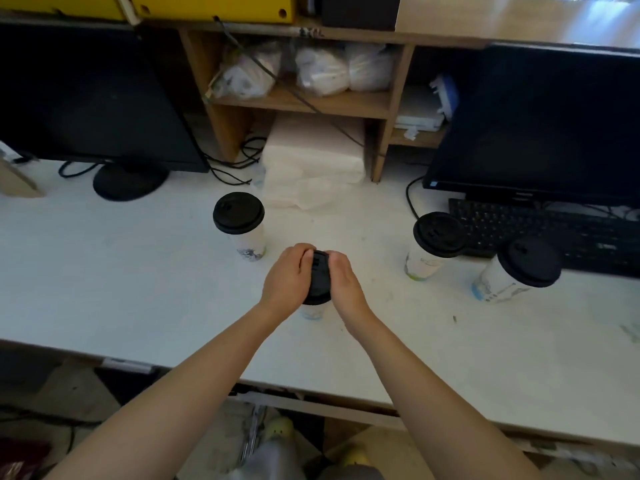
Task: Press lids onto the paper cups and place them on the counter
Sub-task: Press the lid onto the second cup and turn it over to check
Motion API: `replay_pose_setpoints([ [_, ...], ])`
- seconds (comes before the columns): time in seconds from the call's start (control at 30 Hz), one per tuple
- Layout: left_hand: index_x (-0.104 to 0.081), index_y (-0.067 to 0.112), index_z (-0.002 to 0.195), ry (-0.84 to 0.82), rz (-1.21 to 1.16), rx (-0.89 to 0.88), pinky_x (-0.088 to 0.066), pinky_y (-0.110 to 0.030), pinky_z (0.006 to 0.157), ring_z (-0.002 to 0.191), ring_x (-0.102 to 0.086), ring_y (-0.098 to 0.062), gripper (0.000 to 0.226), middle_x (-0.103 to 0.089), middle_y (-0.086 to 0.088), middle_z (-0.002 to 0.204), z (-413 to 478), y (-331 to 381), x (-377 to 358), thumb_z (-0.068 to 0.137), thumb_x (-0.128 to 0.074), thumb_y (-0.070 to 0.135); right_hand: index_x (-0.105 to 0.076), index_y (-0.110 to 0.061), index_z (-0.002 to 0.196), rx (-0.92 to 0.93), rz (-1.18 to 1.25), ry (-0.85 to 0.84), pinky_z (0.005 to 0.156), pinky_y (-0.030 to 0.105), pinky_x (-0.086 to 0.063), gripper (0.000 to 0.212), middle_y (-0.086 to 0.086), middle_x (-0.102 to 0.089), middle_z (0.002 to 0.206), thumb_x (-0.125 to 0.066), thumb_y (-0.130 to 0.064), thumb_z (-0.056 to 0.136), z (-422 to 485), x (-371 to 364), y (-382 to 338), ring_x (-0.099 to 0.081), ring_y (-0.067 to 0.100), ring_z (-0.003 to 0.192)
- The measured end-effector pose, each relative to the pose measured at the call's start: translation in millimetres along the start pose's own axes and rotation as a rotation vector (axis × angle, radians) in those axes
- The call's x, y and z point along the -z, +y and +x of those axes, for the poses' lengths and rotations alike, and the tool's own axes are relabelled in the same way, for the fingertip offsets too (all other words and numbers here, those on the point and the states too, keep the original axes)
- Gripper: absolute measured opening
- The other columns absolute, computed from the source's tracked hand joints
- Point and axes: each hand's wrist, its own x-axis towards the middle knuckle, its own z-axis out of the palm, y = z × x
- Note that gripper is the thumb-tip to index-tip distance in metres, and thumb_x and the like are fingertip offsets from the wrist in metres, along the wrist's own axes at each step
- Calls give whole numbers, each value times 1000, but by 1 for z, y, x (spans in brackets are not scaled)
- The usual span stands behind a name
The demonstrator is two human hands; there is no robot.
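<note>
Progress: three of four cups in view already capped, standing on white counter [138, 271]. First white paper cup with black plastic lid [239, 225] stands left of centre. Second capped cup [437, 242] and third capped cup [519, 270] stand right, by black keyboard [554, 233].

Fourth white paper cup [311, 311] at counter centre, black round lid [319, 280] on its mouth. Left hand [289, 278] and right hand [346, 284] curl round lid rim from either side, likely pressing it home.

Left: seat lid, let go.

Contents of all cups hidden under lids.

Centre cup [313, 312]: hiding almost wholly under the left grip [289, 277] and right grip [346, 282].
Lid [319, 278]: showing only between them.
Keyboard [554, 233]: running off the right edge.
Left cup's print [251, 252]: blurring past reading.
</note>
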Motion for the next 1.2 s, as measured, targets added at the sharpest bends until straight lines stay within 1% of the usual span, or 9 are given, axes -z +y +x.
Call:
replay_pose_setpoints([
  [0.13, -56, 15, 126, -165, 135, -63, -40, -33, 96, 120, -51, -22, 42, -60, -5, 128, 8, 4, 21, 100, -29, 35, -58, -19, 126, -109, 221, -176, 108, 32, -37, 35, -5, -61, 127, -36, -22, 99, -4, 36, 22, -55, 10, 120],
  [0.3, -48, 24, 135, -103, 486, -168, -29, -45, 108, 135, -36, -18, 48, -49, 1, 142, 10, 19, 5, 98, -24, 45, -28, -18, 144, 63, -350, -392, 109, 24, -26, 70, -2, -35, 145, -63, -6, 85, -8, 35, 49, -34, 9, 131],
  [0.5, -50, 21, 128, -93, 643, -173, -45, -40, 81, 118, -46, -23, 44, -55, -2, 126, 9, 14, -7, 99, -22, 38, -25, -18, 146, 48, -235, -450, 95, 5, -33, 86, -6, -37, 146, -76, -16, 77, 14, 20, 55, -35, 6, 131],
  [0.6, -52, 18, 123, -93, 687, -215, -47, -40, 70, 110, -49, -26, 61, -58, -4, 119, 8, 13, -8, 91, -6, 44, -28, -19, 145, 61, -222, -447, 98, 10, -36, 85, -5, -42, 144, -77, -17, 76, 20, 19, 62, -39, 7, 130],
  [0.8, -44, 25, 135, -105, 585, -273, -36, -42, 97, 128, -41, -21, 74, -51, 1, 136, 10, 18, 2, 84, -2, 56, -32, -27, 134, 118, -130, -290, 94, 6, -35, 77, -15, -44, 134, -78, -15, 75, 9, 9, 72, -42, -4, 121],
  [0.87, -46, 21, 134, -16, 585, -172, -39, -45, 93, 124, -44, -27, 72, -53, -4, 132, 6, 21, 1, 87, -3, 54, -36, -27, 130, 156, -89, -146, 91, 3, -36, 75, -19, -47, 127, -82, -16, 71, 3, 3, 75, -44, -14, 114],
  [0.97, -51, 16, 125, -48, 433, 26, -45, -46, 87, 113, -49, -34, 67, -57, -11, 120, 1, 26, -10, 90, -9, 54, -47, -16, 127, 220, -109, 49, 92, 18, -45, 70, -6, -56, 120, -84, -26, 68, -1, -7, 82, -53, -1, 111],
  [1.07, -57, 18, 120, -72, 394, -89, -42, -37, 90, 112, -50, -28, 63, -60, -6, 120, -4, 19, -12, 91, -15, 55, -44, -17, 129, 179, -119, 26, 96, 34, -50, 72, 1, -54, 125, -83, -28, 69, -10, -6, 92, -54, 12, 114],
  [1.2, -58, 30, 121, -306, 294, -259, -39, -33, 99, 119, -47, -14, 48, -60, 9, 123, -1, 15, 4, 96, -23, 50, -40, -24, 129, 162, -144, -177, 93, 23, -45, 71, -5, -50, 130, -80, -19, 71, -4, 23, 85, -51, 8, 116],
])
